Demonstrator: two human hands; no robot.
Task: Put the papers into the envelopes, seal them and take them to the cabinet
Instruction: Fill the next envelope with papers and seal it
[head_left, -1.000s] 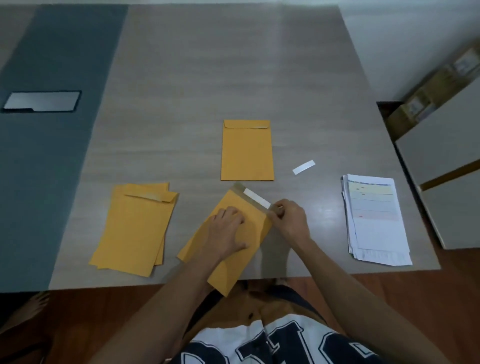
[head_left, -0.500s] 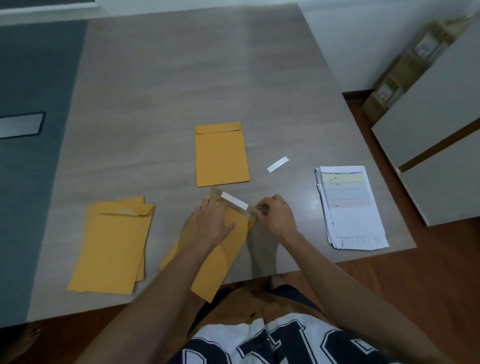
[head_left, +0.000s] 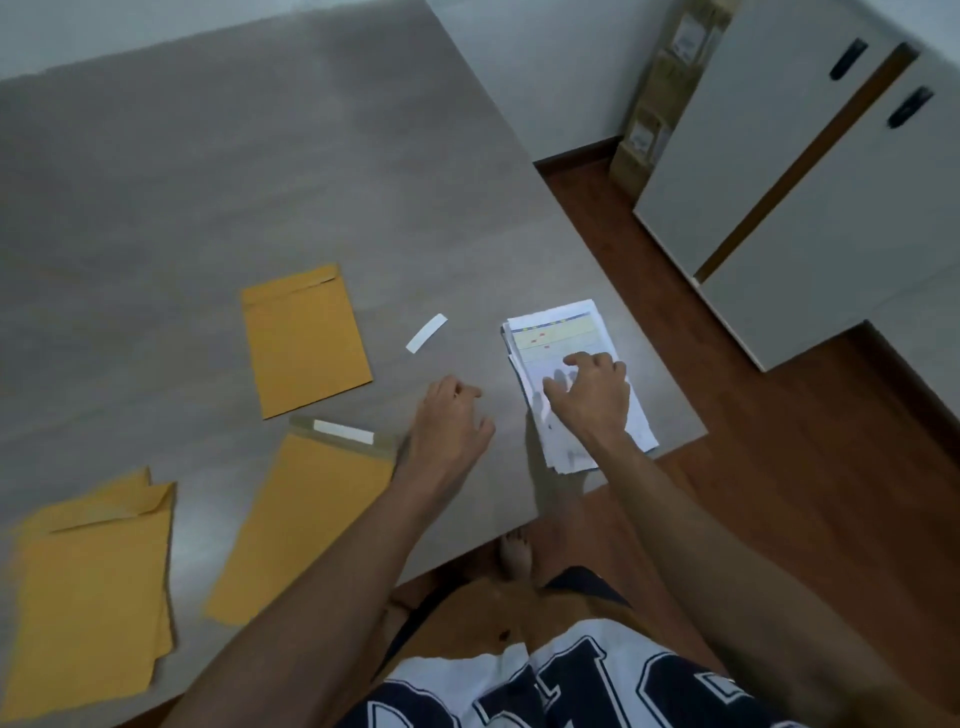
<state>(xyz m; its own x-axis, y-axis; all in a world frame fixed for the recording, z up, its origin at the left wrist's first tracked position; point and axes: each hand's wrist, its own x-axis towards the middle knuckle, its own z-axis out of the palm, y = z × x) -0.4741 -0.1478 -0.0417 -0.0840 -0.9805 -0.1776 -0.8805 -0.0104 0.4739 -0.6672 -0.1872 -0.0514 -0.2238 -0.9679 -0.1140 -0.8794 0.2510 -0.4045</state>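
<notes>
My right hand (head_left: 589, 392) rests with spread fingers on top of the white paper stack (head_left: 558, 332) near the table's right edge. My left hand (head_left: 449, 423) hovers over the bare table between that stack and an open yellow envelope (head_left: 306, 519); it holds nothing. The envelope lies slanted with its flap up and a white strip (head_left: 343, 432) still on the flap. A closed yellow envelope (head_left: 304, 340) lies farther back. A pile of several yellow envelopes (head_left: 88, 592) sits at the near left.
A loose white peel strip (head_left: 427, 333) lies on the grey table (head_left: 260, 156) between the closed envelope and the papers. A white cabinet (head_left: 810, 197) stands to the right on the wood floor, with cardboard boxes (head_left: 654, 104) behind it.
Both hands left the open envelope and moved right. My right hand let go of the flap strip and now lies on the paper stack. The view swung right.
</notes>
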